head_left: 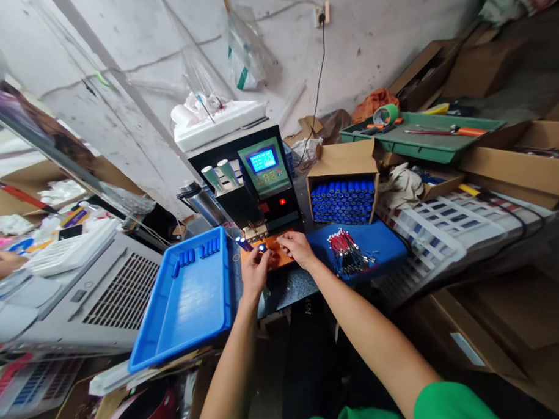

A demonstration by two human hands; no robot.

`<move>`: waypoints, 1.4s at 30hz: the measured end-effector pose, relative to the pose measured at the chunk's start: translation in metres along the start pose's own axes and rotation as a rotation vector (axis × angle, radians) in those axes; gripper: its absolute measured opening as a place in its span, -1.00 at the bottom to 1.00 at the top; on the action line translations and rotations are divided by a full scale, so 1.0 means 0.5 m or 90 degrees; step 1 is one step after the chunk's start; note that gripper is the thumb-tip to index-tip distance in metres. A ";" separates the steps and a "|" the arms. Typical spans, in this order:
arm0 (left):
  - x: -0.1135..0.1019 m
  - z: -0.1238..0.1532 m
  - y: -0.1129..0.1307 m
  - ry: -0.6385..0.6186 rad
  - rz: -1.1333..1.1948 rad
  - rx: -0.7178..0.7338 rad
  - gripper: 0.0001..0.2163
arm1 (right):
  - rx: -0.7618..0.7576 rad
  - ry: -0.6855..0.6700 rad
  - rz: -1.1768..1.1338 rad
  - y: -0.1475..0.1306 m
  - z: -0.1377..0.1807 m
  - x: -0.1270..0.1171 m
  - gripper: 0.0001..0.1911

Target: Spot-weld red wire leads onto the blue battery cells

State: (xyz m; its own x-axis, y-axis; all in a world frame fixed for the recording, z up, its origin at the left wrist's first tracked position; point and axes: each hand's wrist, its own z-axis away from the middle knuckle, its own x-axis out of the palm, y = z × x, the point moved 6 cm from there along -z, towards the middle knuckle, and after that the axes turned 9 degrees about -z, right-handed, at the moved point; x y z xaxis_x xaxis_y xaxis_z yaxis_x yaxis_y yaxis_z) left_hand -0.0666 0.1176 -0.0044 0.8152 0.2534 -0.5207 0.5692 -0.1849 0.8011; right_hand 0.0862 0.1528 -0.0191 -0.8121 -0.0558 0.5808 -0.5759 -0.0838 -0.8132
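My left hand [255, 273] is closed around a blue cylindrical battery cell [261, 248], whose end faces up at the front of a spot welder [266, 172] with a lit display. Another dark blue cell [244, 244] stands just beyond that hand, by the welder's electrode head [255, 232]. Over the orange work plate [280, 258], my right hand [297, 248] has thumb and fingers pinched together. Whatever lies between those fingertips is too small to make out. Red and black wire leads [346, 251] lie bunched on a blue surface to the right.
At left, a blue tray [188, 316] holds several blue cells along its far end. An open cardboard box [344, 160] packed with blue cells stands right of the welder. A steel flask [201, 202] is behind the tray. A green tray [428, 141] with tools sits farther right.
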 end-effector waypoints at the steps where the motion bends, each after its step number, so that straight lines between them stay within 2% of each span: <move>1: -0.001 -0.008 -0.002 -0.006 -0.004 0.001 -0.72 | -0.003 0.002 0.000 0.001 -0.001 0.000 -0.67; 5: 0.000 -0.033 -0.010 -0.027 -0.017 0.014 -0.73 | -0.014 0.000 -0.001 0.004 -0.005 0.000 -0.67; 10: 0.011 -0.037 -0.010 -0.060 0.015 -0.010 -0.71 | -0.023 0.001 0.017 0.006 -0.007 -0.002 -0.68; 15: 0.011 -0.030 -0.004 -0.026 0.003 0.007 -0.78 | -0.038 0.019 0.059 0.009 -0.011 -0.001 -0.72; 19: 0.016 -0.021 -0.010 -0.009 0.022 0.025 -0.73 | -0.046 0.028 0.104 0.011 -0.014 0.009 -0.73; 28: 0.022 -0.010 -0.026 0.006 -0.023 -0.024 -0.71 | -0.054 0.023 0.164 0.014 -0.026 0.044 -0.78; 35: 0.020 -0.005 -0.017 0.008 -0.077 -0.032 -0.72 | -0.060 0.028 0.207 0.022 -0.035 0.043 -0.83; 42: 0.022 -0.005 -0.019 0.016 -0.065 -0.021 -0.72 | -0.071 0.028 0.226 0.026 -0.034 0.046 -0.79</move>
State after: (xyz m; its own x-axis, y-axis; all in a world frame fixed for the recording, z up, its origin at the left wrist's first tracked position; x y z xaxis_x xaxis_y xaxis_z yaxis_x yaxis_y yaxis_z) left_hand -0.0633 0.1244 -0.0169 0.7501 0.2937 -0.5926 0.6449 -0.1260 0.7538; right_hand 0.0586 0.1673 -0.0169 -0.9650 -0.0187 0.2616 -0.2621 0.0423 -0.9641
